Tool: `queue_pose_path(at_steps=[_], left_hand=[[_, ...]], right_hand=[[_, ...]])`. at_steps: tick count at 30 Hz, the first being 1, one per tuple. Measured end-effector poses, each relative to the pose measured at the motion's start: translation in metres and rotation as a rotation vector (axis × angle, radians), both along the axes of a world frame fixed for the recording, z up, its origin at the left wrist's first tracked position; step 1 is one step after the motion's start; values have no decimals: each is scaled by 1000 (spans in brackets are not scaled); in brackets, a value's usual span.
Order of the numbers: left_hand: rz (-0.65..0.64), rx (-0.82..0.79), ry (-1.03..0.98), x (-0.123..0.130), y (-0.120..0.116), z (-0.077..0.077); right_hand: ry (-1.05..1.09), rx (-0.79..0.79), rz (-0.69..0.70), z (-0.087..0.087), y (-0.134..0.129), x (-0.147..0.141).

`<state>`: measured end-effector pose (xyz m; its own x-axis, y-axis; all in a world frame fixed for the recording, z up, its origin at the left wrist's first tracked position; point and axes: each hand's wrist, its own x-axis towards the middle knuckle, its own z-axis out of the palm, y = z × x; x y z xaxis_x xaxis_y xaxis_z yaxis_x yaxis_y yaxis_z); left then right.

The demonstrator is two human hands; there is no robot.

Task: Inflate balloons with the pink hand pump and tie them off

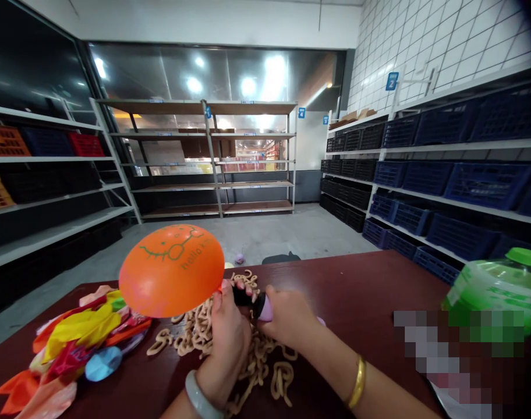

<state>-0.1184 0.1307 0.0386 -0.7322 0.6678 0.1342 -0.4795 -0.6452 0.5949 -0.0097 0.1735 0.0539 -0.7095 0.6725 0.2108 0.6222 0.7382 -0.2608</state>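
Observation:
An inflated orange balloon point(172, 270) with a green drawn face and lettering is at the left centre. At its neck, the fingers of my left hand point(230, 320) are closed, and they also touch a black object point(241, 296). My right hand point(289, 317) is wrapped round a light purple piece point(266, 308) with a black end, which meets the black object. What the two parts form is partly hidden by my fingers. Under both hands lies a pile of tan rubber loops point(195, 331). Left of them is a heap of flat, colourful balloons point(82, 329).
The dark red table point(344, 291) bears a bottle of green liquid point(496, 291) at the right, near a blurred patch. Beyond stand metal racks point(213, 157) and shelves of blue crates point(488, 183). A small purple thing point(239, 258) lies on the floor.

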Motion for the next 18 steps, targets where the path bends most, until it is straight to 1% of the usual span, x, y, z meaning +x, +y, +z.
queue_pose_path(at_steps=[3, 8, 11, 14, 16, 18], left_hand=[[33, -1, 40, -18, 0, 8], [167, 45, 51, -70, -11, 28], [247, 63, 12, -94, -18, 35], [266, 76, 11, -100, -20, 34], [249, 80, 28, -92, -17, 31], [213, 74, 47, -76, -14, 27]], right_hand=[[0, -2, -11, 1, 3, 0], [-27, 51, 12, -1, 12, 4], [-47, 84, 11, -1, 15, 6], [-76, 93, 2, 1, 14, 7], [-80, 95, 6, 2, 11, 7], [-62, 85, 12, 2, 6, 5]])
